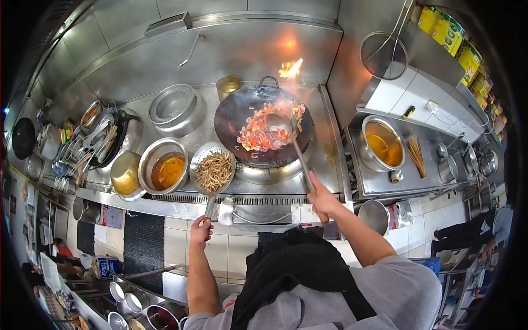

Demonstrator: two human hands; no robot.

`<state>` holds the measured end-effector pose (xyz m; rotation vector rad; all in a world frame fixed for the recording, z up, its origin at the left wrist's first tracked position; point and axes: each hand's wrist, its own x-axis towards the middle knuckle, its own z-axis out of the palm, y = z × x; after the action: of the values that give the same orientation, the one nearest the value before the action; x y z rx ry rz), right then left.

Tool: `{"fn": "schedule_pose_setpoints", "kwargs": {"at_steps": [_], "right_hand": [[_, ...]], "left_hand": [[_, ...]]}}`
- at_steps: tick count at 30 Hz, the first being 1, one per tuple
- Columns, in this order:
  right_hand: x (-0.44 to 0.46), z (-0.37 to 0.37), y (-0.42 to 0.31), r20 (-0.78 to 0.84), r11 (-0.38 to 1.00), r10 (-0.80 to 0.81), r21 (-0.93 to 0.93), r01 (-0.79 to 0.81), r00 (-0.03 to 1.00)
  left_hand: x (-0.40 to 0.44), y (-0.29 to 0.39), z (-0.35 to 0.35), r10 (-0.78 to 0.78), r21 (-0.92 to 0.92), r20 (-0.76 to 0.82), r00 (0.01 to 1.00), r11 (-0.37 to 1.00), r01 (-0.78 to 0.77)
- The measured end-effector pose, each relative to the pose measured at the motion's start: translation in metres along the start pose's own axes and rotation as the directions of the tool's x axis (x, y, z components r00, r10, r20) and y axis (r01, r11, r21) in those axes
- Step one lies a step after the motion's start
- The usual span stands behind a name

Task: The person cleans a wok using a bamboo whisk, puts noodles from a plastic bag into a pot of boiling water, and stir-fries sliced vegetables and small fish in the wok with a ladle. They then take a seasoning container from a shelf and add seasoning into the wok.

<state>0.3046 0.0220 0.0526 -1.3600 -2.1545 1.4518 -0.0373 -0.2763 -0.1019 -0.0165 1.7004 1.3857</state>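
One loaded strainer [209, 192], bowl ahead of left hand [201, 230], handle gripped.

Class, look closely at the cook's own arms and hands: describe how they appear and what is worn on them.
The left hand and right hand wear no gloves, and both forearms are bare. Short, plain grey sleeves cover the upper arms. No watch or bracelet shows at either wrist; rings are too small to tell.

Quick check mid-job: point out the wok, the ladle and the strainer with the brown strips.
Wok [228, 121]: head view, bare dark inner wall.
Ladle [302, 158]: head view, metal handle.
Strainer [210, 204]: head view, handle.
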Motion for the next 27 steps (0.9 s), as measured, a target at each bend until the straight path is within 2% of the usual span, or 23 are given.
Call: {"fn": "schedule_pose_setpoints", "kwargs": {"at_steps": [1, 3, 4, 6, 8, 9, 10, 12, 13, 14, 16, 17, 19, 20, 22, 23, 24, 25, 26, 27], "right_hand": [[-0.012, -0.001, -0.018, 0.09, 0.983, 0.121, 0.129, -0.132, 0.989], [-0.009, -0.003, -0.031, 0.342, 0.898, 0.115, 0.366, -0.245, 0.933], [0.005, -0.001, -0.027, 0.337, 0.897, 0.119, 0.366, -0.247, 0.934], [0.054, 0.006, -0.011, 0.327, 0.812, 0.044, 0.538, -0.225, 0.944], [0.081, 0.016, -0.01, 0.236, 0.85, 0.049, 0.5, -0.165, 0.97], [0.087, 0.023, -0.007, 0.18, 0.898, 0.072, 0.416, -0.142, 0.981], [0.084, 0.03, -0.006, 0.183, 0.898, 0.072, 0.417, -0.144, 0.98], [0.066, 0.051, 0.004, -0.045, 0.984, 0.079, 0.164, -0.07, 0.996], [0.044, 0.054, -0.004, -0.039, 0.97, 0.141, 0.207, -0.13, 0.989], [0.023, 0.055, -0.009, 0.002, 0.955, 0.142, 0.262, -0.137, 0.99], [-0.008, 0.048, -0.03, 0.215, 0.835, 0.198, 0.474, -0.28, 0.956], [-0.003, 0.045, -0.031, 0.221, 0.837, 0.198, 0.468, -0.282, 0.955], [0.019, 0.032, -0.034, 0.404, 0.624, 0.144, 0.671, -0.4, 0.903], [0.04, 0.028, -0.03, 0.403, 0.627, 0.148, 0.668, -0.4, 0.903], [0.076, 0.023, -0.021, 0.329, 0.838, 0.034, 0.505, -0.206, 0.944], [0.075, 0.019, -0.014, 0.331, 0.837, 0.038, 0.504, -0.21, 0.943], [0.073, 0.013, -0.008, 0.176, 0.983, -0.037, 0.184, 0.004, 0.984], [0.069, 0.005, -0.005, 0.057, 0.966, -0.166, -0.19, 0.174, 0.985], [0.056, -0.006, 0.01, 0.002, 0.91, -0.254, -0.338, 0.24, 0.967], [0.039, -0.019, 0.027, -0.039, 0.826, -0.349, -0.485, 0.288, 0.936]], "left_hand": [[0.002, -0.002, 0.0, 0.012, 0.006, -0.008, 1.0, 1.0, -0.012], [0.006, -0.009, 0.003, 0.022, 0.014, -0.01, 1.0, 1.0, -0.022], [0.007, -0.015, 0.01, 0.05, 0.009, -0.02, 0.999, 0.999, -0.05], [0.003, -0.023, 0.026, 0.075, 0.0, -0.026, 0.997, 0.997, -0.075], [-0.002, -0.028, 0.038, 0.07, -0.014, -0.071, 0.995, 0.997, -0.071], [-0.003, -0.031, 0.04, 0.102, 0.005, -0.058, 0.993, 0.995, -0.102], [-0.005, -0.032, 0.04, 0.101, 0.005, -0.06, 0.993, 0.995, -0.101], [-0.003, -0.031, 0.04, 0.107, 0.016, -0.082, 0.991, 0.994, -0.106], [0.0, -0.034, 0.037, 0.119, 0.023, -0.069, 0.99, 0.993, -0.118], [0.004, -0.034, 0.037, 0.121, 0.012, -0.075, 0.99, 0.993, -0.121], [0.006, -0.037, 0.034, 0.123, 0.019, -0.064, 0.99, 0.992, -0.122], [0.006, -0.037, 0.033, 0.12, 0.014, -0.069, 0.99, 0.993, -0.119], [0.009, -0.037, 0.033, 0.115, 0.032, -0.071, 0.991, 0.993, -0.113], [0.013, -0.04, 0.032, 0.112, 0.027, -0.069, 0.991, 0.994, -0.11], [0.018, -0.044, 0.027, 0.177, 0.004, -0.075, 0.981, 0.984, -0.177], [0.015, -0.042, 0.021, 0.144, 0.072, -0.073, 0.987, 0.988, -0.139], [0.012, -0.04, 0.016, 0.141, 0.075, -0.075, 0.987, 0.988, -0.136], [0.014, -0.045, 0.006, 0.224, 0.075, -0.121, 0.967, 0.974, -0.216], [0.015, -0.051, -0.001, 0.303, 0.079, -0.163, 0.939, 0.953, -0.293], [0.0, -0.047, -0.004, 0.239, -0.037, -0.192, 0.952, 0.967, -0.25]]}}
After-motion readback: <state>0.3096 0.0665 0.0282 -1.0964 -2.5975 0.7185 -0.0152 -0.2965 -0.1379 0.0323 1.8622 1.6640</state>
